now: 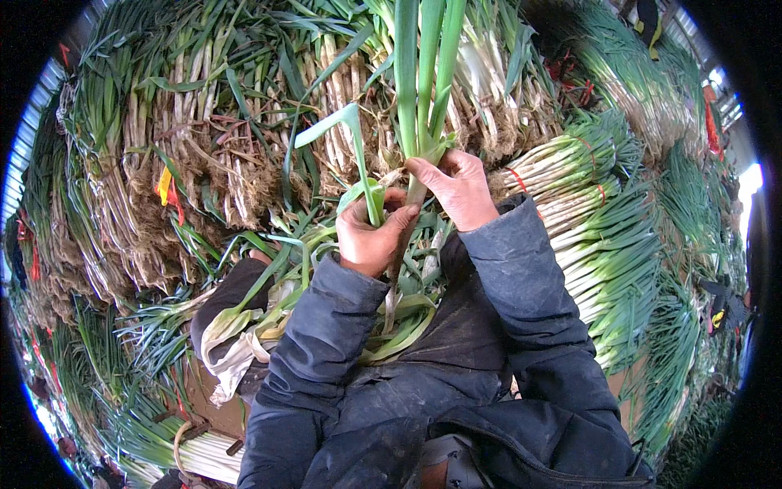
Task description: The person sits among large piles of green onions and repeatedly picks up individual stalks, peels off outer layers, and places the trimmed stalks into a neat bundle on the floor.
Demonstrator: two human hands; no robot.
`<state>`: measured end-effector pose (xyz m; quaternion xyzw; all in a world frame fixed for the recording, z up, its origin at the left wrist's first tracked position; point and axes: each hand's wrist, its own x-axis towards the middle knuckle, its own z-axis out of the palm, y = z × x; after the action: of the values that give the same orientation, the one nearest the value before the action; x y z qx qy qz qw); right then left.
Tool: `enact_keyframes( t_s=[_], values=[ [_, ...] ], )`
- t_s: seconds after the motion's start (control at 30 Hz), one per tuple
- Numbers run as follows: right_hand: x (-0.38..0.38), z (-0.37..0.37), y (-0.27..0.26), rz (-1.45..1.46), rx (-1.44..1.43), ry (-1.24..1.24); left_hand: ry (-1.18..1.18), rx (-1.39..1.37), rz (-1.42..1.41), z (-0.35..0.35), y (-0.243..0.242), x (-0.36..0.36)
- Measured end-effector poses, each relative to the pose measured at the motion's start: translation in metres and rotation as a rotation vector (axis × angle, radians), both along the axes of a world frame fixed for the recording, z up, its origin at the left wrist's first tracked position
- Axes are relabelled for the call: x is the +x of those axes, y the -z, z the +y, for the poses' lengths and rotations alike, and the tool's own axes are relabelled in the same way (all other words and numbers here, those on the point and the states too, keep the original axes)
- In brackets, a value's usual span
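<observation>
A thick green onion [420,110] stands upright before me, its green leaves pointing away and its stalk running down toward my lap. My right hand [453,186] pinches it where the leaves fork from the stem. Lower down, my left hand [374,235] is closed around a bent green leaf [357,137] and presses against the stalk with its thumb. Part of the stalk is hidden behind the left hand and sleeve. Stripped leaves and pale peelings [235,342] lie across my lap and leg.
Untrimmed green onions with soil-covered roots [238,183] are heaped in front and to the left. Cleaned bundles with red ties [586,208] are stacked at my right. Another pale bundle [208,455] lies at lower left beside a curved handle [178,446]. A yellow tag [164,185] hangs from the heap.
</observation>
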<state>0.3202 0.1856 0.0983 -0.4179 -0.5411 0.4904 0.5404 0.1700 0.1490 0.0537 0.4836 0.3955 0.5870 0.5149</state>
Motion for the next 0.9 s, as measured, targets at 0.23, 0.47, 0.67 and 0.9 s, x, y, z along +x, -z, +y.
enact_keyframes(
  t_s=[0.23,0.47,0.67,0.9],
  values=[
    [-0.001,0.002,0.003,-0.042,0.022,0.051,-0.009,-0.004,0.056,-0.005,-0.010,0.004],
    [0.002,0.001,0.004,0.019,-0.066,0.042,-0.038,0.316,0.268,-0.008,-0.003,-0.003],
    [0.001,0.000,0.000,-0.009,-0.076,0.079,0.002,0.456,0.218,-0.011,0.014,-0.011],
    [-0.001,0.003,0.008,0.099,-0.083,0.076,0.111,0.239,-0.030,-0.021,0.009,-0.008]
  ],
)
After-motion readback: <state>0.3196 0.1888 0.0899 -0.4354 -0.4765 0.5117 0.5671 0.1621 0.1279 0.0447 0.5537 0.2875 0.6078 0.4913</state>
